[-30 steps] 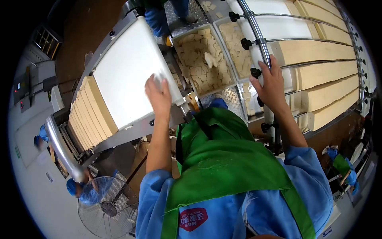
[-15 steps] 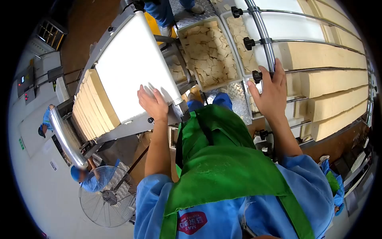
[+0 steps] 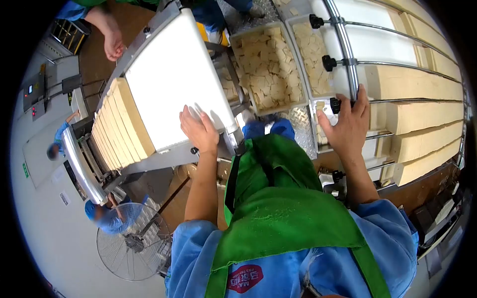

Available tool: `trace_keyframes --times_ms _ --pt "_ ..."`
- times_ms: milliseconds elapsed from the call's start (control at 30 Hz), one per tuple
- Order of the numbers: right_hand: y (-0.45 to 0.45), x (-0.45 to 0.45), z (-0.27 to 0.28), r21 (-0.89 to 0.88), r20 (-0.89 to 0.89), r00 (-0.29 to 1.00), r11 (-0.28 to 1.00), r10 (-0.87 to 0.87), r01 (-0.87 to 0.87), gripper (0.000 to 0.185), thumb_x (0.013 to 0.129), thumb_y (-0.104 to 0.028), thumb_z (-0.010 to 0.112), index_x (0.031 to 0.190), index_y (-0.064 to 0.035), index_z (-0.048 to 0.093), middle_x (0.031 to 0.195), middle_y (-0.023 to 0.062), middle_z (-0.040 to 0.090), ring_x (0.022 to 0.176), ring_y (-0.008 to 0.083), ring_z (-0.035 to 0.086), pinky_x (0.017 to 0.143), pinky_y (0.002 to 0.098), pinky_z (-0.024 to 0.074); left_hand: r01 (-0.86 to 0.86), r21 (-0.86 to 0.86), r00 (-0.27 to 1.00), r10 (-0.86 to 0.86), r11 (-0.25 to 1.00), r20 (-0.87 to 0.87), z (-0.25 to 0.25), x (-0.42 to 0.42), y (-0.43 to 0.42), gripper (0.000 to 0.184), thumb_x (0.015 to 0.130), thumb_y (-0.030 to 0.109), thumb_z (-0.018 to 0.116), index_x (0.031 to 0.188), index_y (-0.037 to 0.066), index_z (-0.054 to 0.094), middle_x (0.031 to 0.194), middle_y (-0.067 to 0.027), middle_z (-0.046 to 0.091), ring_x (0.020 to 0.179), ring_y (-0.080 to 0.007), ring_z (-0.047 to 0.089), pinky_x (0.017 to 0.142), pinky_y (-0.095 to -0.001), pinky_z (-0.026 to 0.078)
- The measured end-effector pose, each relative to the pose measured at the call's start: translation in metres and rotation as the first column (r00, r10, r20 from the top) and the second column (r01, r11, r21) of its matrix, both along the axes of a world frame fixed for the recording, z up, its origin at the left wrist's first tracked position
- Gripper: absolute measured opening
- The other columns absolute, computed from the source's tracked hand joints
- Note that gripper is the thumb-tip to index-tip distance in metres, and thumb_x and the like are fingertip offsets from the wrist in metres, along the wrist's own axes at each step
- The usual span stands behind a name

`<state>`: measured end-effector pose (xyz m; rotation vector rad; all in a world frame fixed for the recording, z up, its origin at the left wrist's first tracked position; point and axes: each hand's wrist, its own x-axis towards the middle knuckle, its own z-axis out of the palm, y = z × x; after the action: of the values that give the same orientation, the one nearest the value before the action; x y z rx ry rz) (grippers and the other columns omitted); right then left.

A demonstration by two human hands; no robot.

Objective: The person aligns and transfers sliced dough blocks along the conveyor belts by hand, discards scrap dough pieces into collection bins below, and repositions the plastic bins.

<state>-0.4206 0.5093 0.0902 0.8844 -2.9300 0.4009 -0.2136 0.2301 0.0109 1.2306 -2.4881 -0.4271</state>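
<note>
My left hand (image 3: 199,130) is empty, its fingers loosely spread at the near edge of the white belt (image 3: 171,74). The upright pale slabs (image 3: 119,124) stand in a row at the belt's left end. My right hand (image 3: 348,126) is open, fingertips at the metal bar (image 3: 342,37) beside a black knob (image 3: 335,105); I cannot tell how firmly they touch. Long pale blocks (image 3: 427,117) lie right of it. Between my hands, farther off, a bin (image 3: 282,109) holds pale scraps (image 3: 268,67).
</note>
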Motion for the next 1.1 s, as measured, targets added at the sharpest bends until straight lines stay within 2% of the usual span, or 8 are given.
trace_keyframes --times_ms 167,267,367,433,600,800,867,1100 --pt "-0.003 0.000 0.003 0.006 -0.008 1.000 1.000 0.016 -0.016 0.053 0.074 -0.043 0.072 0.108 -0.0039 0.061 0.137 0.0267 0.034 0.117 0.0462 0.041 0.095 0.0507 0.0394 -0.002 0.007 1.000 0.002 1.000 -0.013 0.005 0.002 0.003 0.056 0.089 0.023 0.048 0.134 -0.007 0.036 0.133 -0.0264 0.042 0.128 -0.0431 0.032 0.108 -0.0502 0.022" --pt "-0.004 0.000 0.006 0.005 0.024 1.000 1.000 0.007 -0.007 0.053 0.073 -0.040 0.072 0.109 -0.0040 0.060 0.138 0.0267 0.034 0.119 0.0459 0.040 0.096 0.0503 0.0388 0.021 -0.050 0.999 -0.018 0.999 0.044 0.005 0.002 0.000 0.050 0.092 0.022 0.047 0.132 -0.007 0.038 0.134 -0.0260 0.042 0.126 -0.0409 0.036 0.106 -0.0473 0.026" --pt "-0.004 0.001 0.009 0.034 0.056 0.998 0.999 -0.002 0.000 0.055 0.073 -0.042 0.071 0.111 -0.0040 0.059 0.138 0.0278 0.033 0.120 0.0465 0.039 0.097 0.0516 0.0375 0.050 -0.059 0.998 -0.048 0.997 0.040 0.002 0.002 -0.002 0.051 0.091 0.021 0.047 0.132 -0.007 0.038 0.135 -0.0262 0.041 0.126 -0.0410 0.036 0.106 -0.0472 0.025" --pt "-0.007 -0.001 0.005 0.033 0.043 0.999 0.999 -0.004 0.002 0.058 0.072 -0.046 0.070 0.110 -0.0033 0.059 0.138 0.0298 0.032 0.119 0.0486 0.037 0.096 0.0534 0.0369 0.014 0.017 0.999 -0.015 1.000 0.050 0.003 0.003 0.000 0.054 0.087 0.020 0.047 0.133 -0.007 0.037 0.133 -0.0256 0.042 0.127 -0.0436 0.033 0.107 -0.0512 0.023" --pt "-0.013 -0.001 0.009 0.071 0.044 0.999 0.997 -0.006 0.003 0.060 0.070 -0.048 0.071 0.109 -0.0029 0.059 0.137 0.0307 0.032 0.117 0.0500 0.037 0.095 0.0539 0.0372 0.035 0.053 0.999 -0.037 0.998 0.026 0.004 0.006 -0.002 0.052 0.089 0.021 0.046 0.132 -0.007 0.037 0.132 -0.0261 0.042 0.127 -0.0442 0.033 0.107 -0.0508 0.023" --pt "-0.014 0.001 0.007 0.076 0.000 1.000 0.997 0.027 -0.026 0.058 0.068 -0.046 0.071 0.106 -0.0033 0.059 0.137 0.0308 0.032 0.116 0.0497 0.038 0.094 0.0540 0.0382 0.045 0.009 0.998 -0.045 0.999 -0.035 0.003 0.007 -0.002 0.052 0.088 0.020 0.046 0.131 -0.008 0.037 0.130 -0.0272 0.042 0.123 -0.0433 0.035 0.105 -0.0504 0.025" --pt "-0.013 0.000 0.006 0.086 -0.013 1.000 0.996 0.023 -0.022 0.057 0.068 -0.045 0.072 0.105 -0.0033 0.059 0.137 0.0307 0.032 0.116 0.0496 0.038 0.093 0.0539 0.0385 0.042 -0.055 0.999 -0.042 0.998 0.002 0.002 0.006 0.000 0.051 0.090 0.020 0.045 0.131 -0.008 0.038 0.120 -0.0244 0.047 0.114 -0.0376 0.040 0.102 -0.0466 0.026" --pt "-0.015 0.003 0.007 0.082 0.007 1.000 0.997 -0.002 0.001 0.055 0.068 -0.042 0.073 0.104 -0.0028 0.059 0.136 0.0300 0.032 0.116 0.0480 0.038 0.093 0.0527 0.0396 0.014 -0.081 1.000 -0.012 0.997 0.018 0.001 0.007 0.001 0.054 0.086 0.019 0.048 0.134 -0.005 0.036 0.108 -0.0209 0.048 0.103 -0.0349 0.040 0.096 -0.0458 0.028"
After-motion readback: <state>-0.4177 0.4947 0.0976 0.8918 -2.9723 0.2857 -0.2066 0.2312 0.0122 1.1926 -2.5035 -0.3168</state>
